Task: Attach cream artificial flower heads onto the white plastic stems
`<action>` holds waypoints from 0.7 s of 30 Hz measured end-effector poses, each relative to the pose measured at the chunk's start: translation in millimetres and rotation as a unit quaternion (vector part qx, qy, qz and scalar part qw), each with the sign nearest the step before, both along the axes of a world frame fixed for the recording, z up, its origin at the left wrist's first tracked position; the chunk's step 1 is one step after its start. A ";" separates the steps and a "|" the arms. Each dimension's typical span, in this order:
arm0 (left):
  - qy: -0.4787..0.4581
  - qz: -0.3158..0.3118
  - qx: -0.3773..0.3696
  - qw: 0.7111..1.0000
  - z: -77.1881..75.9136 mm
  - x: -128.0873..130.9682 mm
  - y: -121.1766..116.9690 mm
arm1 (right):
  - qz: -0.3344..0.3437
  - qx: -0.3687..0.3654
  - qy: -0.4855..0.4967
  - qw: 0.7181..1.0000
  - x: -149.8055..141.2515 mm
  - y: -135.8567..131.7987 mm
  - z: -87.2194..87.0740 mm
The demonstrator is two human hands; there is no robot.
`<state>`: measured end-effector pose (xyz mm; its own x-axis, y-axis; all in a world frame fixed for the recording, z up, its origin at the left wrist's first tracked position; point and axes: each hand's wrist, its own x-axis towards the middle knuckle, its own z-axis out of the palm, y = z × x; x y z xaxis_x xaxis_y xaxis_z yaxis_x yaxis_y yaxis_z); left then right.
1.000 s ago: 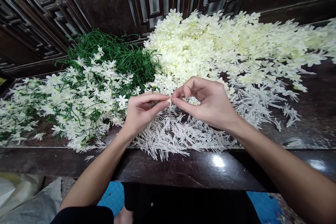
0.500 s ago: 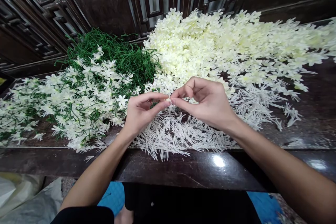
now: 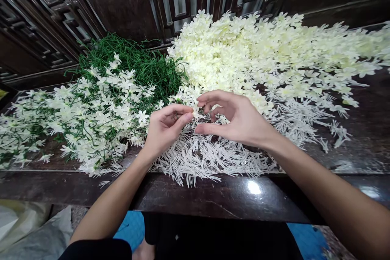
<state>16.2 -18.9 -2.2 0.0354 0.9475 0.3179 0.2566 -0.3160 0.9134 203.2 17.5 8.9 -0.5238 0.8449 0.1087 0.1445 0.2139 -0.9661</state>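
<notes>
My left hand [image 3: 167, 128] pinches a small white artificial flower [image 3: 197, 113] between thumb and forefinger. Its petals point right, and its lower part is hidden by my fingers. Just to the right, my right hand [image 3: 236, 118] is open, thumb and fingers spread apart with nothing between them. Under both hands lies a heap of thin white stamen pieces [image 3: 210, 156]. Behind them rises a large pile of cream petal pieces [image 3: 237, 57]. Left of my hands are white flowers on green stems [image 3: 100, 109], with a tangle of bare green stems [image 3: 134, 57] at their back.
Everything lies on a dark, glossy wooden bench [image 3: 213, 197], its front edge close to me. A carved wooden panel [image 3: 118, 4] stands along the back. Pale plastic bags [image 3: 45, 231] are on the floor at lower left, and something blue [image 3: 131, 227] shows beneath the bench.
My right thumb and forefinger have parted and moved off the flower, so the hand is now open. My left hand has shifted slightly and keeps its pinch.
</notes>
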 end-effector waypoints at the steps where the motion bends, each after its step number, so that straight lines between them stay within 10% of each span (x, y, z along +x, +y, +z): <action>1: 0.005 -0.005 -0.002 1.000 0.1 0.3 -0.1 | 0.005 -0.004 -0.012 1.000 -0.3 -0.2 -0.2; 21: -0.072 -0.069 -0.062 0.993 -3.2 -0.6 2.7 | -0.030 0.013 -0.023 0.999 6.7 9.4 1.7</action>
<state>15.6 -16.2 -5.4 0.1304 0.9688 0.2109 0.0822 -0.2226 0.9715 209.9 26.9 10.6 -0.4771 0.8722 0.1080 0.2013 0.2280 -0.9526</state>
